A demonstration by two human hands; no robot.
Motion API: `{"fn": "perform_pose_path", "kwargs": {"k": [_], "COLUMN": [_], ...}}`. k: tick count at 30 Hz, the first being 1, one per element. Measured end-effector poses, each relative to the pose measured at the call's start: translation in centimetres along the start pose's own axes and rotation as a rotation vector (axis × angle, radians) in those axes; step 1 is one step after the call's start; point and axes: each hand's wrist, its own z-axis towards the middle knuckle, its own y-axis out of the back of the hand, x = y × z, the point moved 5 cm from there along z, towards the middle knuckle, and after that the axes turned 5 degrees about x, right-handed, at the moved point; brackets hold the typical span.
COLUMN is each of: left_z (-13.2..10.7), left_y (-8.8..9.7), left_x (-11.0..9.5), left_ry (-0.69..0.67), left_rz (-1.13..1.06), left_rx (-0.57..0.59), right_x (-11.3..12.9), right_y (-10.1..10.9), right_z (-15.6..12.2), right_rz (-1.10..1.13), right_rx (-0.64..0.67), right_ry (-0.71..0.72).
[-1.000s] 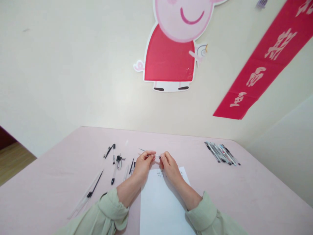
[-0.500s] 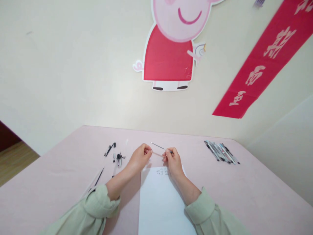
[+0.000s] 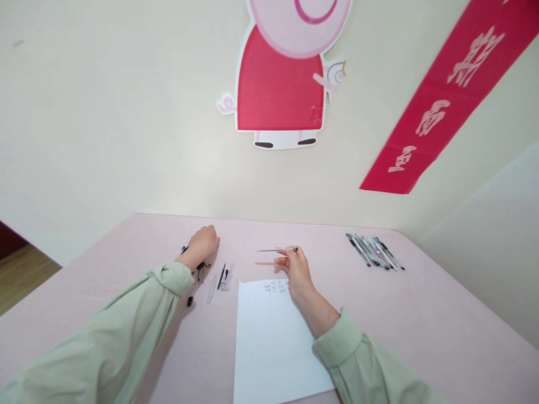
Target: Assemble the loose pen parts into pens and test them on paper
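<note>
My right hand (image 3: 297, 270) is above the top of the white paper (image 3: 273, 342). Its thumb and fingers pinch a pen refill (image 3: 269, 250), a thin dark rod pointing left with a black piece at its right end. My left hand (image 3: 204, 246) is turned knuckles-up over the pen parts at the left, its fingers curled under. Whatever is in those fingers is hidden. Black caps and small pieces (image 3: 201, 271) show beside the left wrist. A clear pen barrel (image 3: 211, 289), a dark refill (image 3: 221, 276) and another clear part (image 3: 228, 278) lie between that hand and the paper.
Several pens (image 3: 374, 252) lie side by side at the right rear of the pink-covered table (image 3: 404, 336). A black cap (image 3: 190, 301) rests near the left sleeve. Behind the table, the wall carries a cartoon pig cutout (image 3: 280, 84) and a red banner (image 3: 421, 118).
My left hand has moved left, away from my right hand, to the pen parts. My right hand still pinches the refill, which now lies more level. The view has shifted slightly.
</note>
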Motion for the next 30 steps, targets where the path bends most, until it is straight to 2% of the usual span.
{"fn": "perform_pose_path", "kwargs": {"k": [4,6,8,10,12,13,15,17,20,23,30], "left_z": [-1.2,-2.9,-5.7,-9.3,-13.3,-15.1,-18.2,-20.1,-21.0,-21.3,-21.2], "left_y": [0.9,1.0,0.4,-0.8,-2.6,-3.6,-5.4,-7.1,-8.6,-9.1,-9.3], "left_x": [-1.3,-2.8,-4.9,-7.0,-9.1,-9.9,-11.0,-11.5,-11.4,-11.3,-11.1], "left_ry": [-0.082,-0.151,-0.245,-0.35,-0.503,-0.557,-0.659,-0.724,-0.696,-0.713,-0.746], "left_rz": [-0.049,-0.111,-0.188,-0.28,-0.508,-0.553,-0.57,-0.502,-0.309,-0.177,-0.168], "left_rx": [-0.038,-0.04,-0.011,0.04,0.168,0.24,0.33,0.418,0.444,0.427,0.427], "right_x": [-0.3,-0.3,-0.2,-0.2,-0.2,-0.2,-0.2,-0.1,0.1,0.3,0.2], "right_y": [0.3,0.4,0.5,0.5,0.6,0.6,0.6,0.6,0.5,0.4,0.5], "right_z": [0.2,0.3,0.3,0.4,0.5,0.5,0.5,0.4,0.3,0.2,0.4], "right_rz": [0.112,0.132,0.136,0.137,0.142,0.146,0.159,0.181,0.227,0.27,0.336], "right_rx": [-0.024,-0.035,-0.035,-0.033,-0.033,-0.036,-0.042,-0.04,-0.035,-0.037,-0.02], "right_ry": [-0.074,-0.086,-0.094,-0.093,-0.084,-0.077,-0.067,-0.07,-0.088,-0.11,-0.136]}}
